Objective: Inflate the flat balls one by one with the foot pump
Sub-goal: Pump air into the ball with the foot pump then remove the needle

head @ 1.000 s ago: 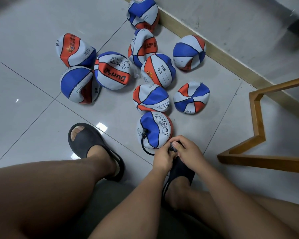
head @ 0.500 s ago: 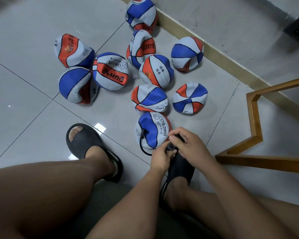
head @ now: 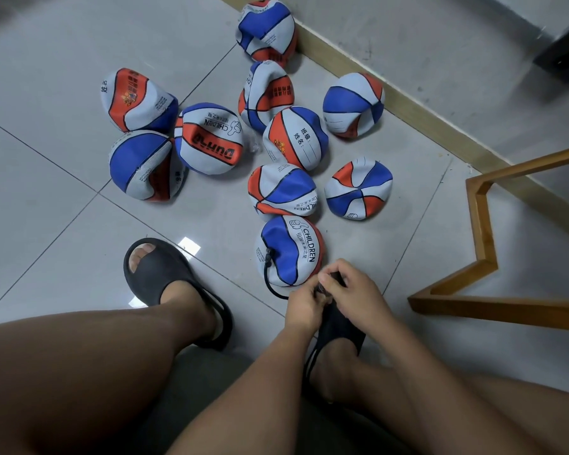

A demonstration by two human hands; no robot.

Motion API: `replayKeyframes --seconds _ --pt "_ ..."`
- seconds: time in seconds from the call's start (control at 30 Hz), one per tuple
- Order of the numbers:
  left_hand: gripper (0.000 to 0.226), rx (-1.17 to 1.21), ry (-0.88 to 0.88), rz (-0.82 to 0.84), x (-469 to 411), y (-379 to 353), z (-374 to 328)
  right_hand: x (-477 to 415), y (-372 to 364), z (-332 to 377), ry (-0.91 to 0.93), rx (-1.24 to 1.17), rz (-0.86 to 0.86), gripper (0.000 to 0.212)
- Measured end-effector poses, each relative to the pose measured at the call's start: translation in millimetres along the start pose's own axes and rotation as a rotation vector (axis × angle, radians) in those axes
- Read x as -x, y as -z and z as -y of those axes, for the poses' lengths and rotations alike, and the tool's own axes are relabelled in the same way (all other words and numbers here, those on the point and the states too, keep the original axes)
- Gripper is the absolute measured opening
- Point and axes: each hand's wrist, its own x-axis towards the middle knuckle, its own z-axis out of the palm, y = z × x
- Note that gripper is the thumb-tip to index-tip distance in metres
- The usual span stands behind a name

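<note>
Both the left hand point(head: 304, 305) and right hand point(head: 355, 293) have their grip pinching the black hose point(head: 266, 277), just beside the nearest flat ball point(head: 289, 247).

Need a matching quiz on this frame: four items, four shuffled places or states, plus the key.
Items
1. nearest ball
2. topmost ball
3. wooden frame
4. left-foot slipper

Places or states
A. against the skirting board
B. on the floor right of all the balls
C. black hose plugged into it
D. toes showing at its open front

Pairs: 1-C, 2-A, 3-B, 4-D
</note>
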Motion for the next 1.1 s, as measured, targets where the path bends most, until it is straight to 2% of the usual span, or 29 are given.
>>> replayKeyframes --seconds 0.1,0.17,0.23,0.5,0.63,0.73,0.93,1.1 --pt "0.028 0.097 0.057 -0.013 -5 1 -2 2 28 45 0.119 0.029 0.059 0.006" --pt "0.034 0.12 0.071 0.001 -4 0 -4 5 41 59 0.134 0.022 0.165 0.006" --pt "0.036 0.103 0.049 -0.006 -1 -2 -8 5 42 54 0.113 -0.049 0.192 0.006" --pt "0.017 -0.067 0.031 -0.011 1 3 -5 -11 -6 -18 0.0 -0.027 0.087 0.009" --pt "0.035 -0.084 0.008 -0.006 3 2 -5 -11 -15 -30 -0.039 0.023 0.054 0.007" --pt "0.039 -0.086 0.0 -0.013 4 1 -3 -8 -13 -24 -0.029 0.077 0.064 0.006" --pt "0.019 -0.045 -0.024 -0.045 0 3 0 5 13 30 0.105 0.048 0.002 0.011" --pt "0.027 0.019 0.005 -0.024 -1 0 -5 6 26 36 0.155 -0.049 0.005 0.011"
